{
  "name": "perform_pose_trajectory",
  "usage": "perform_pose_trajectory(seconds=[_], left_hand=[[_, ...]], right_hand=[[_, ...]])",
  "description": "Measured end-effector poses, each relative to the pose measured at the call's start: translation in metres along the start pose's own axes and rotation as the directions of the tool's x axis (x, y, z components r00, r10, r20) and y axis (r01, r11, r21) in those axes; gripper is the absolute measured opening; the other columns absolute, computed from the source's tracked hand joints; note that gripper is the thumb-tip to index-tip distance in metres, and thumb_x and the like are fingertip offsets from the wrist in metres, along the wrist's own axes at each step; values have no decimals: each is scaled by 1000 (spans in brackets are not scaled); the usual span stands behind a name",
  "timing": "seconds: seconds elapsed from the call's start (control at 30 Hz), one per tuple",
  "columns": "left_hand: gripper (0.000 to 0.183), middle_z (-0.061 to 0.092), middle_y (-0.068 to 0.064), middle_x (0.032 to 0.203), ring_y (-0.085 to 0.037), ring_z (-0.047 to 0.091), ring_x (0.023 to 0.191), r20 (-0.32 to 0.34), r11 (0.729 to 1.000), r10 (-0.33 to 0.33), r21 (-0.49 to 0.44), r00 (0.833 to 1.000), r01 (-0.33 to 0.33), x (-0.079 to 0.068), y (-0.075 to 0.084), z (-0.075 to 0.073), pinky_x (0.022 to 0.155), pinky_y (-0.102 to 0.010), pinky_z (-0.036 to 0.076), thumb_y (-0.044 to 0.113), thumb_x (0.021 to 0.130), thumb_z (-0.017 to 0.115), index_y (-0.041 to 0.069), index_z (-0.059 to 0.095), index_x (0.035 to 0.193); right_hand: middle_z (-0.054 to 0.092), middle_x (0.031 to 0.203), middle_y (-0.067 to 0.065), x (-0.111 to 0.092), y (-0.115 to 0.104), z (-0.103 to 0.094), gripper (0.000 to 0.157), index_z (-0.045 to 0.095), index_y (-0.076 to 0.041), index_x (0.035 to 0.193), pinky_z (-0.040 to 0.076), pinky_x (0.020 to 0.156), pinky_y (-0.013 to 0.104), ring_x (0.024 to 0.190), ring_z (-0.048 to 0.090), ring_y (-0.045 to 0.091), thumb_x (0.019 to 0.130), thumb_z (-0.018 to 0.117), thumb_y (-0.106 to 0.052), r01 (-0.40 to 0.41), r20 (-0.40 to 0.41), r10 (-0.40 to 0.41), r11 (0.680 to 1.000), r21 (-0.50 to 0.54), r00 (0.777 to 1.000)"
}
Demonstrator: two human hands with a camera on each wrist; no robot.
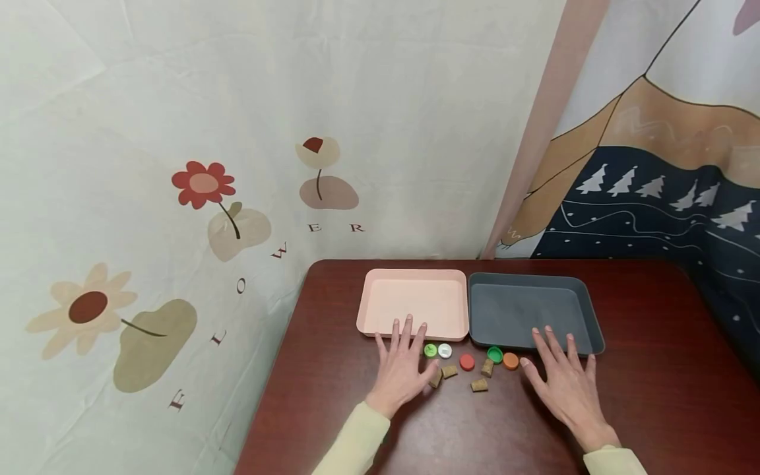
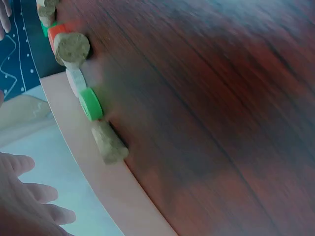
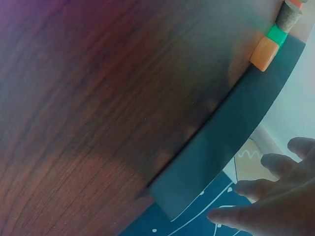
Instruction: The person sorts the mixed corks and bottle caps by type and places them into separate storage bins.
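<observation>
My left hand (image 1: 401, 368), fingers spread, hovers before the pink tray (image 1: 413, 272). To its right lie a light green bottle cap (image 1: 430, 351), a white cap (image 1: 444, 351) and a red cap (image 1: 467, 361). Several corks (image 1: 479, 385) are scattered among them; one cork (image 2: 109, 142) is close to the left thumb. My right hand (image 1: 565, 389), also spread, reaches toward the front edge of the dark grey tray (image 1: 528, 277). Left of its thumb are an orange cap (image 1: 510, 361) and a green cap (image 1: 495, 355). Neither hand holds anything.
Both trays stand side by side at the back of the dark red wooden table (image 1: 457, 435). Behind the table hangs a pale curtain (image 1: 415, 132) with printed flowers. Another cloth (image 1: 647, 218) with mountains and trees hangs at the right.
</observation>
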State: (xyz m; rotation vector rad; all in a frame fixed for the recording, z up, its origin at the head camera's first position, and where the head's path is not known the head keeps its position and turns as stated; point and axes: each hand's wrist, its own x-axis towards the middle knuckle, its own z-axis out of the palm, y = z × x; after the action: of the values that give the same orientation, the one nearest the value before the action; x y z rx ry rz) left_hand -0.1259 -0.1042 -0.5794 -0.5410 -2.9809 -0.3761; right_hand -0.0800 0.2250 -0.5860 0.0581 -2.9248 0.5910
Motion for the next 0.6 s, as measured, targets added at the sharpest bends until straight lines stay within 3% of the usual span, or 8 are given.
perform_pose_trajectory(seconds=[0.27,0.6], left_hand=[[78,25,-13,170,-42,23,154,7,994,81,68,997,-81,8,18,6,110,-80,20,61,96,55,20,40,161],[75,23,-9,171,-40,23,155,45,987,147,65,988,-149,17,40,13,111,-78,21,59,96,56,23,40,160]], right_hand=[[32,163,25,-4,-3,-2,74,33,-11,162,12,105,84,146,23,59,104,54,-52,1,27,-1,1000,-12,1000],[35,161,26,-14,-8,-1,74,41,-9,158,16,105,84,146,25,58,102,55,-55,-10,74,13,999,-36,997]])
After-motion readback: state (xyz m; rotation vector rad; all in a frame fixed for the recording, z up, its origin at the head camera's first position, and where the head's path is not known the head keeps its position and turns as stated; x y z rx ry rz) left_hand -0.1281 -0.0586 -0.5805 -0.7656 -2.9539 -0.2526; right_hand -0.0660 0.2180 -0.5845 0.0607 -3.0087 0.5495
